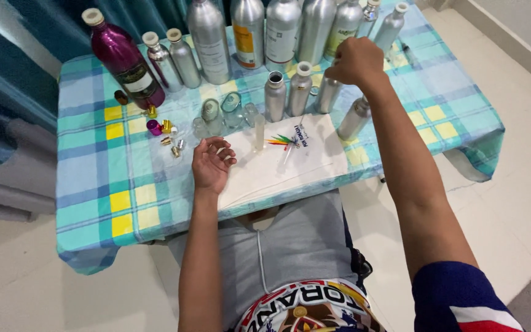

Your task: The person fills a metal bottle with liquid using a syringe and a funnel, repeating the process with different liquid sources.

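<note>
My right hand (356, 61) reaches over the table and is closed around the top of a small silver aluminium bottle (327, 95). Two similar small bottles (275, 96) stand just left of it, one with its neck uncapped, and another (354, 118) stands to the right. My left hand (211, 164) rests palm up on the edge of a white cloth (290, 163), fingers loosely curled and holding nothing. A slim clear tube (259, 132) stands on the cloth beside it.
A table with a blue, green and yellow checked cloth (93, 178) carries a magenta bottle (123, 59), tall silver bottles (248, 34) along the back, small glass vials (222, 114) and tiny gold and purple caps (164, 130). A curtain hangs on the left.
</note>
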